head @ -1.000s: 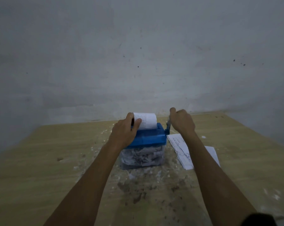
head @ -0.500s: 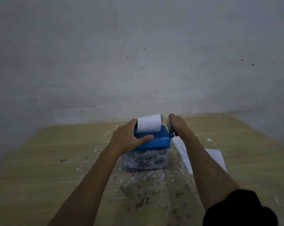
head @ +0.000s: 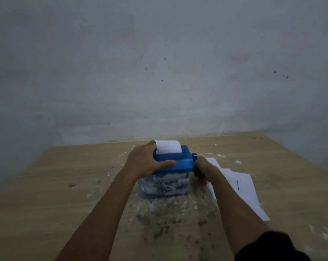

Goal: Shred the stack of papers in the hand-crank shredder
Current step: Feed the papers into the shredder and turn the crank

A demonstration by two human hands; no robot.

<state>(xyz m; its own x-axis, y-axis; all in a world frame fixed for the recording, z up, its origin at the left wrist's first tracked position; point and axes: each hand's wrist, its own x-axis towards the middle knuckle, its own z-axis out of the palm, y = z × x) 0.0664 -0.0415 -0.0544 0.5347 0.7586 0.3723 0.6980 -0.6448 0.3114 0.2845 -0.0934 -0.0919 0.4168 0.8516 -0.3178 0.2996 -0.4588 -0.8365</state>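
A: What sits nearest, below the two hands?

B: A dark sleeve point(head: 272, 247) on the right forearm, then bare wooden table point(head: 46, 213) with grey smudges and white paper scraps point(head: 159, 206) scattered just in front of the shredder.

A: And the shredder itself?

B: The hand-crank shredder point(head: 175, 162) stands on the table between the two hands. Its blue top sits on a clear bin point(head: 165, 185) packed with white and grey shreds, directly under the left hand's grip.

A: How does the left hand hold it?

B: The left hand point(head: 144, 161) clamps the blue top from its left end: the thumb lies along the near edge, and the fingers curl over the far side, beside the sheet.

A: The right hand?

B: The right hand point(head: 202, 167) is low against the shredder's right side, just below the round blue crank hub point(head: 194, 156). Its fingers look curled around something there, presumably the handle, but the hand is blurred and the handle itself is hidden, so I cannot tell for sure what it grips.

A: Where are the papers?

B: One sheet point(head: 168, 146) stands in the slot on top, curling backward, touching the left hand's fingertips. The remaining stack of papers point(head: 240, 185) lies flat on the table to the right of the right hand, partly hidden under that forearm.

A: And beyond the grip?

B: More white scraps on the far tabletop, then a grey, speckled wall point(head: 159, 63).
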